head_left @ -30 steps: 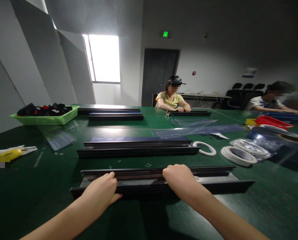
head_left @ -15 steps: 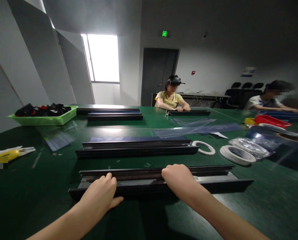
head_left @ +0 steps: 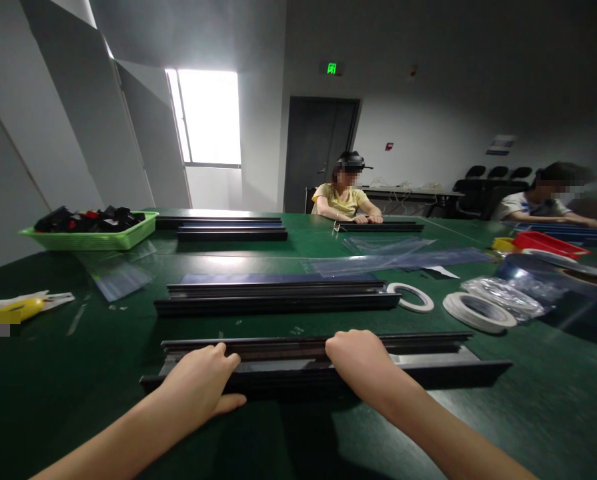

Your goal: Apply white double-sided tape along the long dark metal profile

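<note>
Across the green table in front of me lies a long black channel profile (head_left: 293, 385) with a pale strip (head_left: 435, 361) along its inside floor. My left hand (head_left: 203, 377) clasps its near wall left of the middle, the fingers reaching inside and the thumb stretched along the front. My right hand (head_left: 361, 360) is closed over the channel right of the middle. Its curled fingertips are hidden, so I cannot see what they pinch or press. A second black profile (head_left: 278, 305) lies parallel just beyond.
White tape rolls (head_left: 478, 312) and a bagged item (head_left: 503, 297) lie at right, near a red tray (head_left: 551, 245). A green basket (head_left: 98, 240) of black parts stands far left. Yellow-handled tool (head_left: 28, 307) lies left. Clear film (head_left: 398, 259) crosses the middle. Two co-workers sit beyond.
My left hand has shifted slightly to the right along the profile's near wall, its fingers turned further inward. The right hand stays in almost the same place on the channel.
</note>
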The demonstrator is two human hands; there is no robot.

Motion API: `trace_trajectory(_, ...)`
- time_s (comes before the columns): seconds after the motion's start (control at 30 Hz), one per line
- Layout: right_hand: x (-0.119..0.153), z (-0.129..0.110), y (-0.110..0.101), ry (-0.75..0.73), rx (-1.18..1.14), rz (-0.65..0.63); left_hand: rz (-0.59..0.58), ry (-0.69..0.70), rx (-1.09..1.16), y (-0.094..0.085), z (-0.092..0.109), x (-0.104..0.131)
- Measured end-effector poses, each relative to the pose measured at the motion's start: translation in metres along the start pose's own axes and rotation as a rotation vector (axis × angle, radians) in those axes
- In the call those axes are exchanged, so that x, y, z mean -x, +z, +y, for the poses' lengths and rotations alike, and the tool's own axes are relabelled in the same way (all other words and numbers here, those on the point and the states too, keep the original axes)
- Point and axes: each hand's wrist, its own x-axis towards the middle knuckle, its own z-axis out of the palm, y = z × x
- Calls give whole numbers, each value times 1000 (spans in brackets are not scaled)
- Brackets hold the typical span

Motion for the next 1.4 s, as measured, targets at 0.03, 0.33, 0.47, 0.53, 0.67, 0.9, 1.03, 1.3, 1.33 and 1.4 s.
trace_trajectory(0.03,0,0,0,0,0,0,-2,1,-1,-1,0,0)
trace_trajectory(0.33,-3,1,3,5,2,-5,-5,-2,-20,-1,3,-2)
trace_trajectory(0.47,-3,1,3,4,-3,-7,4,4,-30,-1,2,-2)
trace_trajectory(0.53,-3,1,3,4,-7,-8,11,-3,-44,0,2,-2)
trace_trajectory(0.67,-2,1,2,3,-9,-5,22,-12,-74,3,2,-3)
trace_trajectory(0.9,-1,1,3,-1,-6,1,42,-94,-104,8,6,-1)
trace_trajectory(1.03,-2,1,3,0,-2,-4,28,-92,-82,7,6,1)
trace_trajectory(1.3,-3,2,4,-1,-7,-2,-50,-86,-35,0,3,1)
trace_trajectory(1.33,-4,2,4,-3,-7,-4,-59,-87,-31,0,3,1)
trace_trajectory(1.4,-4,2,4,-4,-7,-8,-69,-82,-32,0,1,-1)
